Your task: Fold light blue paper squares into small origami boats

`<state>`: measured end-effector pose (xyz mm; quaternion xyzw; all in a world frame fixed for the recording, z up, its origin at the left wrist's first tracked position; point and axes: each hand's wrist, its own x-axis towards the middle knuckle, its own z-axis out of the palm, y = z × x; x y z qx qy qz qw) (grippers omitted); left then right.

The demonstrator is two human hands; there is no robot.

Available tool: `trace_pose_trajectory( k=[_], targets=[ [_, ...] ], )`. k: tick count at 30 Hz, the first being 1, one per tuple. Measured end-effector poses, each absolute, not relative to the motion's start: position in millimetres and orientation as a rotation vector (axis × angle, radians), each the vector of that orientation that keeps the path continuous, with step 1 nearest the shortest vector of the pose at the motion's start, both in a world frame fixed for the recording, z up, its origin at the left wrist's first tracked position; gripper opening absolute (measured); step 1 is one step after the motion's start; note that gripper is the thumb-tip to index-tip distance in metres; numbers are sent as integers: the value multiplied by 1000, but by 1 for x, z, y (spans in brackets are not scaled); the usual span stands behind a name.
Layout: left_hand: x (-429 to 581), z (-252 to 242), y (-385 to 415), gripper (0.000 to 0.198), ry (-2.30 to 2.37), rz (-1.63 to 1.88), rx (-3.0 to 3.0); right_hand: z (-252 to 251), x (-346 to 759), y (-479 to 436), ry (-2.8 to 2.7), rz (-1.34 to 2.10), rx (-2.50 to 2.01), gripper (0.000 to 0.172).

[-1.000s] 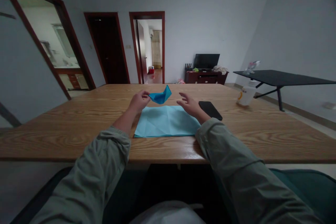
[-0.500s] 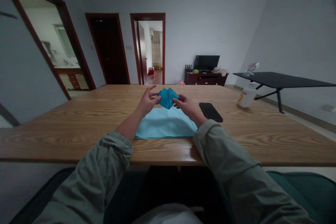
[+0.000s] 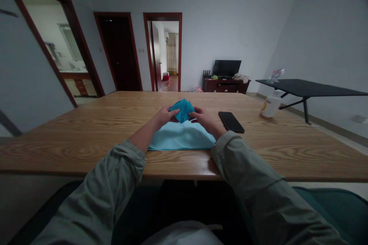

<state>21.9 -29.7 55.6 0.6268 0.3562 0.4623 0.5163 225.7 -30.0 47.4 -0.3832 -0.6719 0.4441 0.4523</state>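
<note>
Both my hands hold a folded piece of blue origami paper in the air, just above the far edge of a creased light blue paper sheet. My left hand pinches the fold's left side, and my right hand pinches its right side. Part of the fold is hidden by my fingers. The sheet lies flat on the wooden table, and my forearms rest near its front edge. A black smartphone lies just beyond my right hand.
A white plastic bottle stands near the table's right side. Beyond it is a black side table. A low cabinet with a television stands against the far wall, and doorways open on the left.
My right hand has moved in and taken hold of the blue fold alongside my left. The fold has moved toward the middle and closed into a narrower, flatter shape.
</note>
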Motion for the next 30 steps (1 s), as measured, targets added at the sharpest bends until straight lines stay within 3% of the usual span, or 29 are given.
trace_pose_trajectory(
  k=[5, 8, 12, 18, 25, 30],
  targets=[
    [21, 54, -30, 51, 833, 1097, 1509, 47, 226, -29, -1685, 1084, -939, 20],
    [21, 54, -28, 50, 840, 1108, 1525, 45, 225, -28, -1684, 1028, -950, 29],
    [22, 55, -27, 49, 927, 1147, 1503, 44, 224, -36, -1781, 566, -944, 55],
    [21, 55, -26, 54, 916, 1109, 1437, 46, 219, -51, -2116, 18, -889, 75],
    [28, 50, -28, 62, 929, 1047, 1843, 42, 213, -49, -2062, -4, -1140, 65],
    [33, 52, -34, 94, 810, 1171, 1717, 42, 210, -48, -1901, 126, -1182, 38]
  ],
)
